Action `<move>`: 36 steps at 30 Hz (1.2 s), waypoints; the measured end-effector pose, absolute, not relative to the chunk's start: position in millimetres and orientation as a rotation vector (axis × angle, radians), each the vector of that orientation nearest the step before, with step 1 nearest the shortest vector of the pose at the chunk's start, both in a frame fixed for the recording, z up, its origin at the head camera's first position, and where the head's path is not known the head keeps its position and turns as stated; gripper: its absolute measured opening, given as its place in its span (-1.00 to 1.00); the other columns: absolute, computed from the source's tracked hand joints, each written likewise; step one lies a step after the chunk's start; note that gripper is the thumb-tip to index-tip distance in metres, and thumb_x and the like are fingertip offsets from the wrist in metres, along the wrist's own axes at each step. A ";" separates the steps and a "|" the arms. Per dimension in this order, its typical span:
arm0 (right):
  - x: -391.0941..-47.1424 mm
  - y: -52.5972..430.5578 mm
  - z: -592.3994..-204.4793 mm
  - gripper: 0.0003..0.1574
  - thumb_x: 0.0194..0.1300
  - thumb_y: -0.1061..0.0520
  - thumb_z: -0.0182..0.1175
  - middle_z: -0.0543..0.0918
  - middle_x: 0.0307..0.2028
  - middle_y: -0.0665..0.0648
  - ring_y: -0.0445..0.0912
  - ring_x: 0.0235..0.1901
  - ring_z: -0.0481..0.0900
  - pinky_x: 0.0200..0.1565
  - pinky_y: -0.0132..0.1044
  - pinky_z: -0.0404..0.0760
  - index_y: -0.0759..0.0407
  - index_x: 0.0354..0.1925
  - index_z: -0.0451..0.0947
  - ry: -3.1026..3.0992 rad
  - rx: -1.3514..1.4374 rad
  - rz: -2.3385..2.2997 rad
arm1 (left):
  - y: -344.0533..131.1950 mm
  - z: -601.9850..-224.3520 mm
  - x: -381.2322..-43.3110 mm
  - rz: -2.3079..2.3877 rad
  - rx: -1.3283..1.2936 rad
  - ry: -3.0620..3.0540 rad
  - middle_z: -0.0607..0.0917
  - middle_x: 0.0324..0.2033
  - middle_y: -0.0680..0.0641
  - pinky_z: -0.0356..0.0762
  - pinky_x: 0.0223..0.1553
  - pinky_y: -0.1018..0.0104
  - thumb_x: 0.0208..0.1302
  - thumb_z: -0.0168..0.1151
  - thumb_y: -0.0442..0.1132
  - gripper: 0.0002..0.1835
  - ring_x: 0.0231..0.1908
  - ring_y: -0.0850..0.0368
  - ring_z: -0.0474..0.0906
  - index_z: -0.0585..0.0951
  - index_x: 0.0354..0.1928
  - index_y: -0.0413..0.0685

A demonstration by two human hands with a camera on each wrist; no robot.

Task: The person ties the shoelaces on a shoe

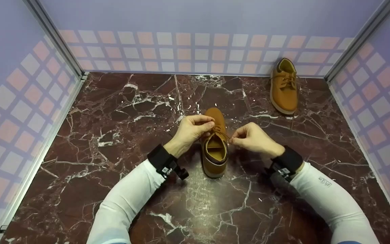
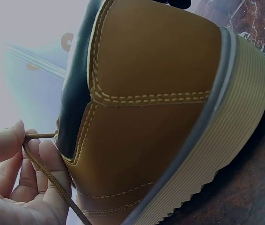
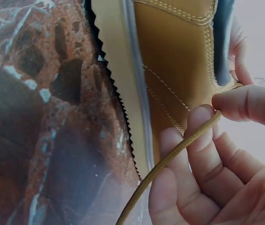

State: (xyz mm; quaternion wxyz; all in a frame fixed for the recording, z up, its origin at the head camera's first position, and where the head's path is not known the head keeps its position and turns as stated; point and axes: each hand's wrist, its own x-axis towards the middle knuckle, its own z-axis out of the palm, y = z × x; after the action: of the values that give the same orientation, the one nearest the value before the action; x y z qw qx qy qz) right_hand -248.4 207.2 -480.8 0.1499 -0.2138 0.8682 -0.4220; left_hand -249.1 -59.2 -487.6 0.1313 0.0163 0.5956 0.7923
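A tan lace-up shoe (image 1: 214,167) stands on the dark marbled surface between the hands, its toe pointing away and its yellow lining showing. At its left, my left hand (image 1: 191,131) pinches one end of the brown shoelace (image 2: 53,180) between thumb and forefinger; the lace's tail hangs down past the fingers in the left wrist view. My right hand (image 1: 251,137), on the other side, pinches the other lace end (image 3: 170,157) between thumb and forefinger, with its tail hanging below. Both laces run from the shoe's opening out to the fingertips.
A second tan shoe (image 1: 284,91), laced, leans near the back wall at the right, its toe toward me. Checkered panels (image 1: 201,51) enclose the marbled surface (image 1: 113,142) at the back, left and right. Small white specks lie beyond the near shoe.
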 end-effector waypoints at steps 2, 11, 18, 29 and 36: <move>-248.8 208.2 -478.3 -0.77 0.43 0.22 0.34 0.74 -0.53 0.06 -0.40 -0.68 0.30 -0.52 -0.50 0.25 0.36 -0.26 0.86 2.494 -0.612 -1.221 | -59.2 -487.7 -249.2 2.306 0.056 1.729 0.89 -0.31 0.07 0.80 -0.32 0.44 0.44 0.46 -0.50 -0.85 -0.39 0.22 0.80 0.87 -0.04 -0.21; -248.4 215.4 -461.0 -0.87 0.38 0.26 0.40 0.85 -0.43 0.12 -0.37 -0.67 0.44 -0.58 -0.49 0.42 0.26 -0.28 0.88 2.521 -0.640 -1.250 | -58.6 -488.1 -249.7 2.330 0.072 1.723 0.87 -0.32 0.06 0.81 -0.32 0.43 0.46 0.45 -0.48 -0.87 -0.40 0.22 0.77 0.87 -0.05 -0.22; -248.2 222.0 -447.5 -0.92 0.37 0.24 0.48 0.89 -0.34 0.30 -0.35 -0.66 0.50 -0.57 -0.47 0.51 0.22 -0.23 0.90 2.592 -0.676 -1.209 | -59.1 -487.0 -248.1 2.338 0.068 1.715 0.87 -0.32 0.06 0.81 -0.32 0.43 0.46 0.45 -0.49 -0.88 -0.41 0.22 0.76 0.86 -0.06 -0.22; -246.8 225.8 -424.9 -0.93 0.41 0.12 0.56 0.64 -0.66 -0.08 -0.35 -0.72 0.38 -0.58 -0.45 0.31 0.01 -0.29 0.92 2.784 -0.754 -1.063 | -57.5 -487.2 -245.8 2.328 0.095 1.810 0.85 -0.32 0.09 0.81 -0.28 0.43 0.46 0.48 -0.44 -0.80 -0.37 0.23 0.75 0.81 0.04 -0.39; -247.1 223.7 -416.9 -0.88 0.43 0.12 0.56 0.88 -0.48 0.08 -0.38 -0.61 0.64 -0.51 -0.53 0.54 0.09 -0.29 0.91 2.865 -0.779 -1.087 | -57.2 -487.3 -244.5 2.342 0.114 1.824 0.86 -0.34 0.09 0.79 -0.31 0.44 0.45 0.48 -0.46 -0.87 -0.39 0.23 0.75 0.85 -0.03 -0.30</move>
State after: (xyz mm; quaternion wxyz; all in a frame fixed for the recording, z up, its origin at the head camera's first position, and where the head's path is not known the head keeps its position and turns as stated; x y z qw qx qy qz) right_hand -247.1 223.7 -416.9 -0.0100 -0.2463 0.9062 -0.3437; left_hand -244.5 -57.2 -487.3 0.0855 0.0383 0.6119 0.7854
